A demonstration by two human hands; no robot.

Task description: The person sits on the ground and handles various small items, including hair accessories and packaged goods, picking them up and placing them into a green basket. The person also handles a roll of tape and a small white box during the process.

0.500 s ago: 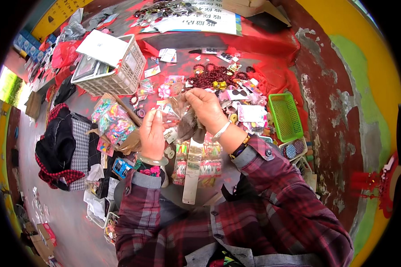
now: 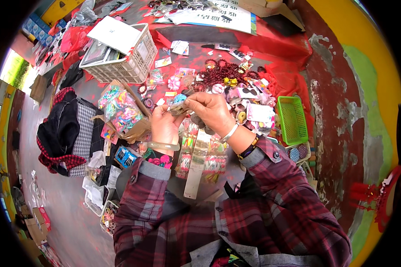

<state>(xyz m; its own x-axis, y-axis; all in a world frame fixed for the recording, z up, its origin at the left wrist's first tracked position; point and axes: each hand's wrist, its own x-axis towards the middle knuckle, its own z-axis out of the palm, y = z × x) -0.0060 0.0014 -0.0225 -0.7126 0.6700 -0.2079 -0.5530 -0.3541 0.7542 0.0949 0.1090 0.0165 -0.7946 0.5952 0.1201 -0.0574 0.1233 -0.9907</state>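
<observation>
In front of my chest, my left hand (image 2: 164,128) and my right hand (image 2: 213,115) meet at a small grey-brown bundle (image 2: 178,109), which looks partly wrapped in clear film. My left thumb and fingers are closed on its left side. The right thumb and forefinger pinch its upper right edge, and more grey-brown material hangs beneath that palm. Its exact kind cannot be made out. Below the hands, a long narrow whitish card strip (image 2: 193,180) lies over clear packs of colourful small items (image 2: 214,164).
Dark red bead strings (image 2: 223,73) and small packaged trinkets are heaped beyond my hands. A green basket (image 2: 292,120) stands on the right. To the left are a bag of colourful pieces (image 2: 121,110), a whitish crate (image 2: 136,64) and a dark jacket (image 2: 60,129).
Both hands have come closer together around the bundle. The clear film no longer stretches between them, and the grey-brown material has moved up and left into my left fingers. The view has shifted slightly.
</observation>
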